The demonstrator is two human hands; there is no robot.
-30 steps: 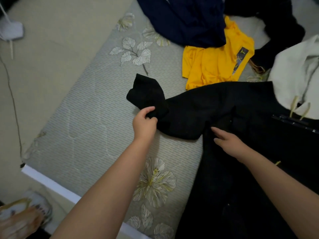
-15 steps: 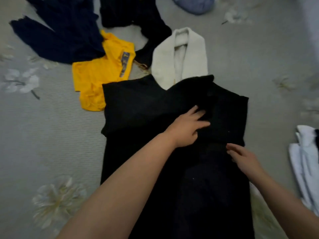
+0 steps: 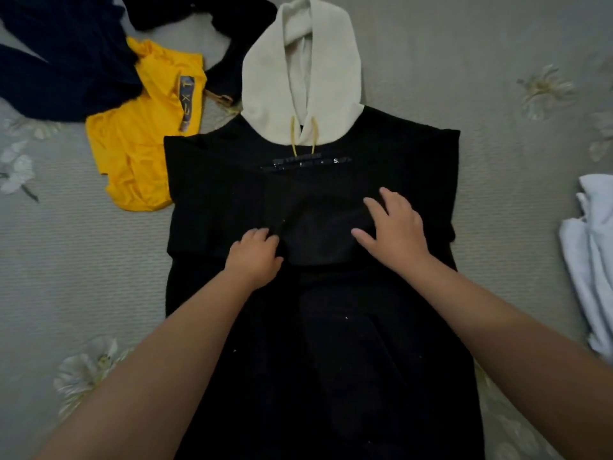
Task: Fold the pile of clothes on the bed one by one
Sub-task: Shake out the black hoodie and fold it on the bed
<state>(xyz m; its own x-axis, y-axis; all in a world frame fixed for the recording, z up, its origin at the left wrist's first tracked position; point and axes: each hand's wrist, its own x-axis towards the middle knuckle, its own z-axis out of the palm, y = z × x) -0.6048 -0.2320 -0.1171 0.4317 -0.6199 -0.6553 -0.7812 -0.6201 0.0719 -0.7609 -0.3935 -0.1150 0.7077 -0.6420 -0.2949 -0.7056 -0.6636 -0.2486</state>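
A black hoodie (image 3: 315, 327) lies flat on the grey flowered bed cover (image 3: 83, 277), front up, with both sleeves folded in across the chest so that they cross under the two hands. The left hand (image 3: 255, 257) rests on the left sleeve where it overlaps the middle of the garment; its fingers are bent, with the tips pressed into the cloth, but whether they pinch a fold or only press down cannot be told. The right hand (image 3: 394, 230) lies just to the right of it, palm down, fingers spread and nearly straight, pressing flat on the folded right sleeve and gripping nothing. Beyond both hands, at the far end of the hoodie, the cream hood (image 3: 265, 94) lies spread out on the cover, its two yellow drawstrings (image 3: 293, 137) hanging down onto the black chest above a line of small print. Farther off past the left hand and to its left, a yellow garment (image 3: 139, 144) lies crumpled, touching the hoodie's left shoulder, with a dark navy garment (image 3: 59, 68) overlapping its far edge and another black garment (image 3: 199, 14) beside the hood. Well to the right of the right hand a white garment (image 3: 593, 254) lies at the frame's edge
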